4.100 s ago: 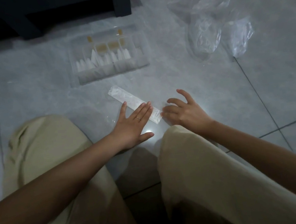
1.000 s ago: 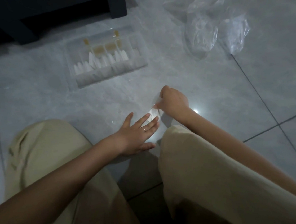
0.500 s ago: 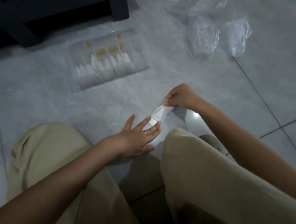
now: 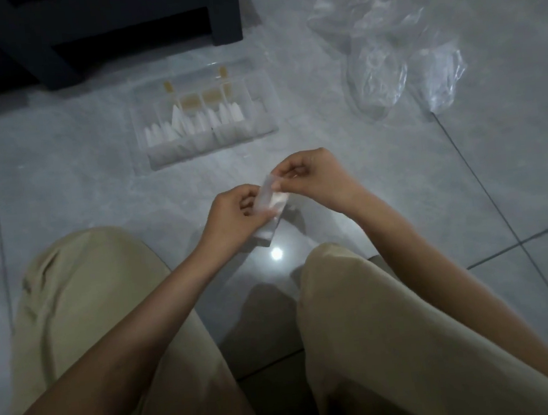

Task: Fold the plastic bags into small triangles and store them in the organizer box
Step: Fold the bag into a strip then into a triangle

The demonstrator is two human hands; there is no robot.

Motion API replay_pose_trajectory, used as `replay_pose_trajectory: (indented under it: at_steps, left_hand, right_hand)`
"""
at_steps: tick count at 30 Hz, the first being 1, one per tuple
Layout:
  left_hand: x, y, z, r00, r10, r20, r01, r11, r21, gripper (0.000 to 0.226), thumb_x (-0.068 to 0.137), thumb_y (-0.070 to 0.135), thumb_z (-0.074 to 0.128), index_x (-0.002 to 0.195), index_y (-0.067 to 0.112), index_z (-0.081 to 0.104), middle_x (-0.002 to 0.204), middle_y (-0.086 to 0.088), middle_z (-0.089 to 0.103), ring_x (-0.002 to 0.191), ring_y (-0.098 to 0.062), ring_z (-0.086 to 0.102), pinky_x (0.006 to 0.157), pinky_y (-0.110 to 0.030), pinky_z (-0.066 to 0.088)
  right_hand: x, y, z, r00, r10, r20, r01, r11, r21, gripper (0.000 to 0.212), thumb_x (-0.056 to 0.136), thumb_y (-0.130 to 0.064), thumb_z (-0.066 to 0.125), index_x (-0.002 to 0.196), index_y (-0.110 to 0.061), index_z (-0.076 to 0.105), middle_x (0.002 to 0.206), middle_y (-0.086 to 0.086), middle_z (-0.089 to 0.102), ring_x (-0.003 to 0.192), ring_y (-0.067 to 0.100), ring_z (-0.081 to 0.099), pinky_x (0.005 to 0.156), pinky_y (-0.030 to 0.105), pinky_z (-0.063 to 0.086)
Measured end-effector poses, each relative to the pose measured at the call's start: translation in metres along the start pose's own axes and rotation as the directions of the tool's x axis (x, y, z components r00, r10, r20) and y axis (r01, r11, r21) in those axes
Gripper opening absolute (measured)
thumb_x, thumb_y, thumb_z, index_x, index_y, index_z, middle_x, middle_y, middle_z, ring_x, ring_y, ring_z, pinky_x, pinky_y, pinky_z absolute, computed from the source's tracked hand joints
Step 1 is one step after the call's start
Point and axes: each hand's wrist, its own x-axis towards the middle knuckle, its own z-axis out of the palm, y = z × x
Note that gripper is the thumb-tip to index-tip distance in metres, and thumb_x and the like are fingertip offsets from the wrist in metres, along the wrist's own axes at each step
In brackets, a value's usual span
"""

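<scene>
Floor: glossy grey tiles [image 4: 61, 167] with dark grout lines running through the right side of the frame; a small bright light reflection [image 4: 276, 254] sits at centre, between the knees.
Room: dim; dark furniture [image 4: 88, 31] stands on the floor in the upper left of the frame.
Person: seated on the floor, legs in beige trousers [image 4: 85, 309] filling the lower frame, both bare forearms reaching toward the centre.
Organizer box: a clear organizer box [image 4: 213, 148] lies on the floor at upper centre-left, just below the furniture. Its near row holds white folded triangles [image 4: 191, 123] standing point-up; tan pieces show in the far compartments.
Loose bags: crumpled clear plastic bags [image 4: 383, 73] lie in the upper right, well apart from the box.
Folded strip: a narrow folded bag strip [image 4: 267, 204] is at frame centre, between the two hands. Its long axis runs nearly up-down in the frame, with the top end leaning slightly right and the bottom end just above the reflection. Whether the bottom end touches the floor cannot be told.
Left hand: the left hand [image 4: 233, 216] has its fingers curled, thumb and fingertips pinching the strip at its middle.
Right hand: the right hand [image 4: 316, 176] has its fingers curled in tight, fingertips pinching the strip's top end.
</scene>
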Motion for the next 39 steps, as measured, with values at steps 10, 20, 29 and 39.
replay_pose_trajectory:
  at_steps: [10, 20, 29, 39]
  left_hand:
    - [-0.003, 0.005, -0.002, 0.983, -0.166, -0.076, 0.138, 0.948, -0.286, 0.018, 0.081, -0.001, 0.071, 0.095, 0.008, 0.066, 0.090, -0.005, 0.072, 0.076, -0.010, 0.068, 0.070, -0.022, 0.055]
    - [-0.007, 0.012, 0.002, 0.992, -0.067, -0.108, 0.041, 0.974, -0.222, 0.020, 0.079, 0.003, 0.074, 0.098, 0.002, 0.067, 0.092, -0.007, 0.072, 0.084, -0.010, 0.068, 0.075, -0.025, 0.054]
    - [-0.004, 0.011, -0.003, 0.978, -0.172, -0.118, 0.122, 0.930, -0.346, 0.017, 0.086, 0.000, 0.067, 0.102, -0.004, 0.067, 0.086, -0.008, 0.071, 0.070, -0.007, 0.069, 0.068, -0.018, 0.055]
    - [-0.006, 0.014, -0.006, 0.973, -0.195, -0.123, 0.137, 0.917, -0.376, 0.013, 0.080, -0.002, 0.072, 0.092, 0.000, 0.067, 0.083, -0.014, 0.071, 0.067, -0.011, 0.069, 0.064, -0.021, 0.056]
  right_hand:
    - [-0.029, 0.011, 0.029, 0.961, 0.278, 0.012, -0.254, 0.859, 0.445, 0.007, 0.084, 0.001, 0.069, 0.084, -0.005, 0.066, 0.062, 0.001, 0.066, 0.053, 0.004, 0.064, 0.056, 0.015, 0.052]
    - [-0.030, 0.007, 0.032, 0.964, 0.265, -0.039, -0.221, 0.868, 0.444, 0.010, 0.083, -0.007, 0.073, 0.083, -0.011, 0.064, 0.072, 0.003, 0.063, 0.064, 0.013, 0.063, 0.066, 0.027, 0.056]
    - [-0.032, 0.007, 0.028, 0.958, 0.288, -0.014, -0.233, 0.804, 0.547, 0.008, 0.089, 0.000, 0.064, 0.084, -0.006, 0.064, 0.073, 0.007, 0.067, 0.058, 0.008, 0.067, 0.058, 0.018, 0.054]
    - [-0.030, 0.007, 0.031, 0.953, 0.304, -0.002, -0.255, 0.802, 0.540, 0.012, 0.092, 0.000, 0.059, 0.085, -0.009, 0.062, 0.079, 0.007, 0.067, 0.062, 0.008, 0.067, 0.060, 0.020, 0.056]
